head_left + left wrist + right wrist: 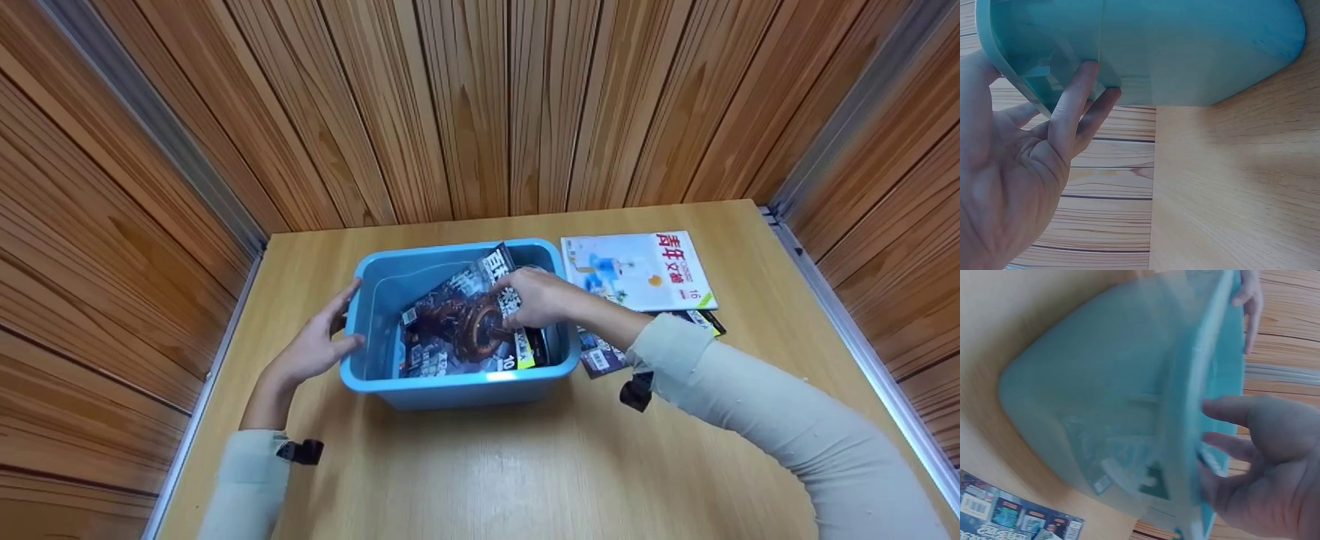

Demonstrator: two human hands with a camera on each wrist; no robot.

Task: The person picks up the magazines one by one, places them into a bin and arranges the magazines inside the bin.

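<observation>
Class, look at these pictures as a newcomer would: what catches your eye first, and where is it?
The blue plastic bin at the middle of the wooden table stands out first. The right hand presses a dark magazine inside it, while the left hand touches its left wall. A white magazine lies to its right.

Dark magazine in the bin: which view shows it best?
Head view: the dark magazine lies cover-up inside the blue bin under the right hand. Right wrist shows it only faintly through the bin wall; left wrist shows none.
</observation>
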